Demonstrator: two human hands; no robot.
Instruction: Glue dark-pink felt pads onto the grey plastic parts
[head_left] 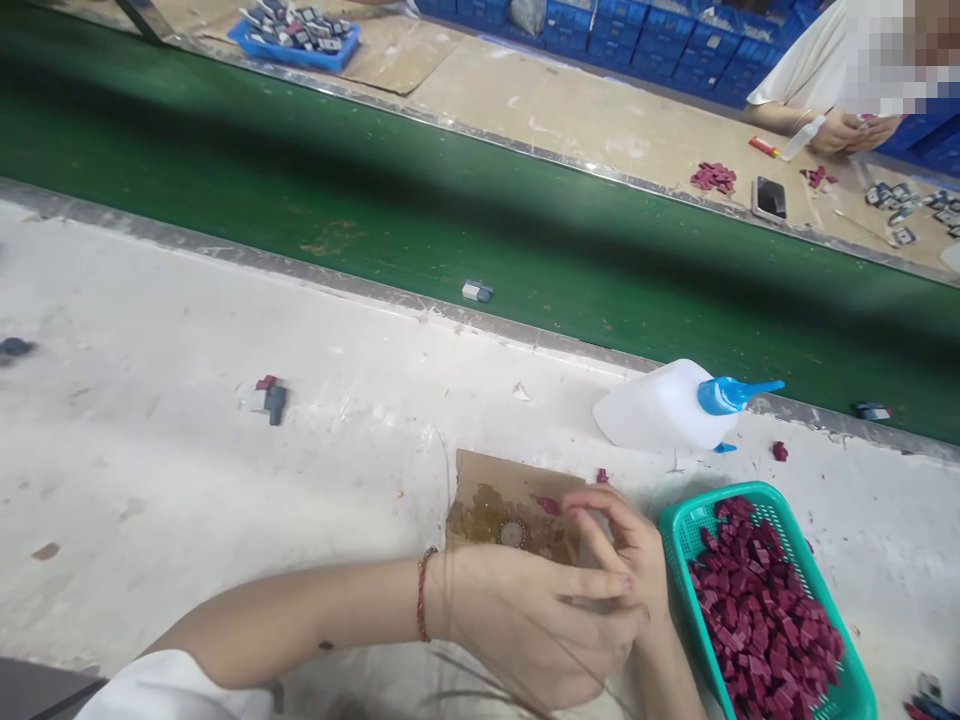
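My left hand [532, 615] reaches across from the left, with a red braided bracelet [424, 595] on the wrist. Its fingers are curled in against my right hand, and whatever they may hold is hidden. My right hand [630, 545] has its fingers stretched toward a small maroon piece [550, 506]; contact between them cannot be made out. Under the fingers lies a cardboard piece [517, 475] with wet-looking brown stains and a small round disc [512, 534]. A green basket [675, 540] of maroon pieces [765, 610] stands right of my right hand.
A white bottle with a blue nozzle [660, 405] lies beyond my hands. A green conveyor belt [375, 210] crosses behind, carrying a small grey-white part [477, 291]. Another part [270, 398] sits on the left table. Across the belt, a person [802, 70] works near a phone [769, 199].
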